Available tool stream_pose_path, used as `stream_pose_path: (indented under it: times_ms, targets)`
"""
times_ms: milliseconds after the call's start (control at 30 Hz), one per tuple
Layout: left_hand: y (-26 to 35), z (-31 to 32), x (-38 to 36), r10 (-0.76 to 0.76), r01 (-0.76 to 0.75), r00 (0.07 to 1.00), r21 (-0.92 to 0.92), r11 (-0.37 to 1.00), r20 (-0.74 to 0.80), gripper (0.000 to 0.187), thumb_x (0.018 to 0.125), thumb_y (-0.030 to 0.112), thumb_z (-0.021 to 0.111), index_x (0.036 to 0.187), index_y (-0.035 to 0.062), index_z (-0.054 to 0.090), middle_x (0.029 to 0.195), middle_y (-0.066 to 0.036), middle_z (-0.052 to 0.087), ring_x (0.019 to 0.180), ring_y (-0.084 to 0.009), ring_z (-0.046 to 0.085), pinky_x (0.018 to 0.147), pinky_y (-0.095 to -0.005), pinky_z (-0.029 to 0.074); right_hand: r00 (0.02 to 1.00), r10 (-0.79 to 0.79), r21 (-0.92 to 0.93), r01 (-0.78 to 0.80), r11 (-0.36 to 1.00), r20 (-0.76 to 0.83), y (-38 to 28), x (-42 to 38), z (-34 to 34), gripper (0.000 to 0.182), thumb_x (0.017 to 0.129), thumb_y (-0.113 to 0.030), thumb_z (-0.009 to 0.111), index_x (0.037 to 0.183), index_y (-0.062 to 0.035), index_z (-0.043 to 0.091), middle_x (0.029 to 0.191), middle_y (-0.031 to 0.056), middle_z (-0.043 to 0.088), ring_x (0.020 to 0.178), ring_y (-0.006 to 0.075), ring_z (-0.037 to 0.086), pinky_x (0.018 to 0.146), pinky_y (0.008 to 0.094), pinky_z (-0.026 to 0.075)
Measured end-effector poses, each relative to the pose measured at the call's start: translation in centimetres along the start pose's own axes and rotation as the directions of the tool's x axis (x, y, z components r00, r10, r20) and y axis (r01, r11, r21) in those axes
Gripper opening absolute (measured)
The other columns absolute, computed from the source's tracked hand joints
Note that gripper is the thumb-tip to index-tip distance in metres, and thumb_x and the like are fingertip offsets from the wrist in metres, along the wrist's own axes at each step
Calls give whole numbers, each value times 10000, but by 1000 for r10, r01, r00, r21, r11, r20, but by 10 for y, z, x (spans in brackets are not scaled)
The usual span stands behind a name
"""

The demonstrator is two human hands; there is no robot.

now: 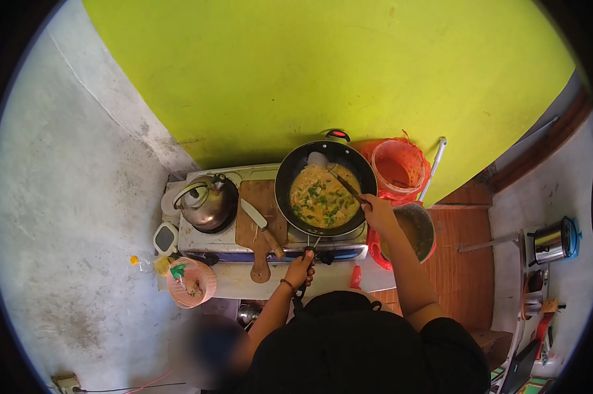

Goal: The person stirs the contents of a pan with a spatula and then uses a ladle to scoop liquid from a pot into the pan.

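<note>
A black wok (282, 190) sits on the right side of the stove, holding a yellowish, soupy food (322, 197) with chopped green pieces. My left hand (299, 269) is wrapped round the wok's long handle at the near side. In my right hand (377, 213), at the wok's right rim, is a spatula (349, 188) with a dark handle. It slants into the food, and its pale head seems to rest near the far wall of the wok. Left of the wok, a wooden cutting board (249, 230) bears a knife (262, 227) with a wooden handle.
A metal kettle (204, 209) stands on the left of the stove (194, 243). At the front left is a pink basket (191, 282). A red-rimmed tub (398, 164) and a metal pot (424, 230) are close on the right. The green wall (336, 72) rises behind.
</note>
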State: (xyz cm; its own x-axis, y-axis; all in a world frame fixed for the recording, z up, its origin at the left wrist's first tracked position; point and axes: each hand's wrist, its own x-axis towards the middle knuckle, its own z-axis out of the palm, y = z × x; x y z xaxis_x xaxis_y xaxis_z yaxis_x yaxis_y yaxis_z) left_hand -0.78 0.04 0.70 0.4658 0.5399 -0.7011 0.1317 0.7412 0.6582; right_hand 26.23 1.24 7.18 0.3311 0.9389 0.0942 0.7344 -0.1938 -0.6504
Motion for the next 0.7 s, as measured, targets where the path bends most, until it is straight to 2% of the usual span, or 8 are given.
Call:
stream_pose_path:
  times_ms: [67, 167, 267, 367, 467, 567, 667, 700]
  targets:
    - [1, -1, 0, 9, -9, 1000, -4, 1000, 5, 459, 807, 520, 501, 797, 68, 421, 548, 0, 405, 385, -85, 371, 359, -230, 315, 997, -70, 25, 71, 997, -35, 0, 0, -4, 265, 787, -112, 508, 1047, -122, 560, 832, 193, 603, 821, 346, 579, 716, 427, 452]
    - [2, 0, -1, 6, -6, 1000, 1, 1000, 11, 463, 807, 524, 500, 792, 68, 417, 545, 1, 399, 387, -85, 367, 363, -233, 316, 992, 8, -116, -23, 993, -123, -6, -1, -22, 242, 789, -135, 504, 1018, -122, 581, 846, 183, 606, 822, 337, 582, 716, 421, 453]
    - [2, -1, 0, 3, -4, 1000, 3, 1000, 18, 462, 810, 523, 496, 787, 69, 413, 544, 3, 392, 388, -88, 363, 367, -241, 320, 987, 148, -185, -156, 970, -56, -11, -4, -42, 250, 795, -159, 492, 1022, -141, 595, 879, 169, 607, 823, 328, 583, 715, 416, 453]
    - [2, -2, 1, 1, -1, 1000, 6, 1000, 19, 455, 817, 518, 489, 785, 71, 411, 544, 4, 389, 389, -91, 362, 370, -247, 322, 1000, 21, -234, -20, 972, 1, 7, -14, -50, 273, 795, -167, 482, 1043, -159, 596, 887, 151, 609, 835, 311, 583, 718, 407, 453]
    - [2, -2, 1, -11, 11, 1000, 2, 1000, 19, 446, 822, 511, 484, 784, 73, 409, 544, 4, 389, 390, -94, 362, 372, -250, 322, 993, 117, -254, -116, 960, -11, -29, -26, -77, 266, 779, -132, 496, 1019, -132, 611, 915, 141, 614, 852, 294, 586, 738, 380, 454]
    - [2, -3, 1, -17, 17, 999, 3, 1000, 28, 440, 825, 507, 483, 786, 75, 408, 543, 3, 389, 391, -95, 364, 374, -249, 323, 996, 66, -313, -83, 946, -65, -45, -30, -84, 276, 763, -132, 517, 1021, -143, 613, 879, 124, 622, 814, 277, 594, 710, 376, 460]
    - [2, -2, 1, -24, 24, 999, 8, 1000, 24, 445, 817, 513, 491, 793, 77, 408, 545, 6, 385, 396, -91, 358, 378, -242, 317, 1000, 24, -264, -20, 964, 12, -46, -29, -73, 282, 770, -165, 520, 1037, -201, 604, 874, 125, 613, 817, 278, 586, 706, 389, 462]
    - [4, -1, -1, -26, 26, 999, 7, 1000, 22, 453, 809, 522, 501, 798, 79, 409, 548, 10, 379, 401, -87, 352, 382, -236, 310, 1000, 12, -270, -8, 963, 11, -46, -28, -66, 275, 768, -160, 523, 1029, -187, 608, 857, 123, 615, 804, 280, 588, 698, 389, 461]
